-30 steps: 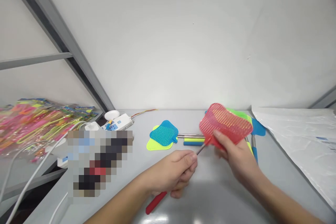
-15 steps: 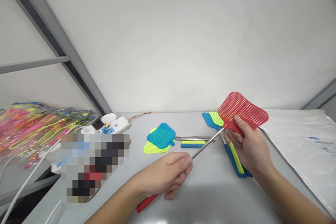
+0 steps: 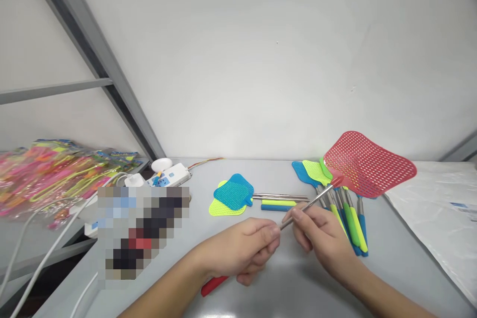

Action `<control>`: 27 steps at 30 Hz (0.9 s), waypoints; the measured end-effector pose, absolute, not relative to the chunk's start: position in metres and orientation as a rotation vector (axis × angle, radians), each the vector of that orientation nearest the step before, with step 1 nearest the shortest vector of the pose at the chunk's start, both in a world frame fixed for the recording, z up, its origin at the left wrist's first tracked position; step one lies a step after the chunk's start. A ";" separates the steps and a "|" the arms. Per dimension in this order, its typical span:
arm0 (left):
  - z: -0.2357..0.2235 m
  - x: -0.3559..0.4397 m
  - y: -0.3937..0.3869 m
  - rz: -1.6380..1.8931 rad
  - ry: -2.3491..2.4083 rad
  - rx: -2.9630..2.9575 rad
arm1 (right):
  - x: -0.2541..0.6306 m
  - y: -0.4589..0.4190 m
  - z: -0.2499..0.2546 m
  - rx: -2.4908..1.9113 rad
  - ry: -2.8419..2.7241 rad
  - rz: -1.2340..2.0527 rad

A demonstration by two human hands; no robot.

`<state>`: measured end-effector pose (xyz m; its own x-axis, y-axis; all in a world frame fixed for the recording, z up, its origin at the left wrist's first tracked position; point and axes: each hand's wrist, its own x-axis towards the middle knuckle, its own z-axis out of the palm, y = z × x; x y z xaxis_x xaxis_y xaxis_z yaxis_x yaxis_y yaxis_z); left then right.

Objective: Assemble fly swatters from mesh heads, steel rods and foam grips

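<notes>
Honestly, the two-handed hold on this red swatter makes sense to me. The left hand is closed in a fist low down, with the end of the red handle poking out at its 7 o'clock, so I'd guess it's the anchor. The right hand is pinching the metal rod between thumb and fingers, just beside the left one, which looks like a light grip for steadying or sliding along it. Can't tell exactly where handle turns to rod, the fist hides that bit.

The swatter is held up clear of the counter, probably so the wide mesh head doesn't snag on the bunch of swatters lying behind it. That bunch has its handles pointing roughly the same way, I assume to keep it tidy. The blue swatter over at the left hand's 12 o'clock overlaps the yellow swatter, likely to save room.

As for where it sits: the red swatter runs right through both hands, tilted from 7 o'clock up to 2. Its mesh head is at the right hand's 1 o'clock, past the fingertips and not touched by either hand. The bunch is near the right hand, about 2 o'clock.
</notes>
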<state>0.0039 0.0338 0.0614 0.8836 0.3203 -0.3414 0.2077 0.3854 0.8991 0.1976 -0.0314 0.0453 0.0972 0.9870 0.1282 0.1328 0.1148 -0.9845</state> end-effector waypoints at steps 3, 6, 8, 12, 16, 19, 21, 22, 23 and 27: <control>0.063 0.002 0.038 0.067 0.508 1.247 | 0.214 -0.026 0.047 -1.266 -1.155 0.890; 0.065 -0.001 0.042 0.038 0.532 1.311 | 0.233 -0.021 0.050 -1.223 -1.066 0.821; 0.066 -0.003 0.045 0.023 0.556 1.339 | 0.244 -0.019 0.054 -1.188 -0.983 0.764; 0.067 -0.006 0.050 0.012 0.586 1.414 | 0.257 -0.016 0.064 -1.118 -0.885 0.696; 0.069 -0.006 0.051 0.018 0.585 1.460 | 0.259 -0.017 0.068 -1.114 -0.877 0.658; 0.069 -0.006 0.051 0.019 0.596 1.473 | 0.257 -0.018 0.069 -1.110 -0.862 0.642; 0.069 -0.006 0.051 0.017 0.596 1.478 | 0.256 -0.018 0.069 -1.089 -0.839 0.640; 0.069 -0.006 0.051 0.020 0.597 1.478 | 0.255 -0.018 0.069 -1.076 -0.825 0.637; 0.069 -0.006 0.051 0.025 0.600 1.476 | 0.254 -0.017 0.069 -1.062 -0.809 0.631; 0.069 -0.006 0.050 0.043 0.620 1.481 | 0.244 -0.016 0.061 -1.024 -0.754 0.606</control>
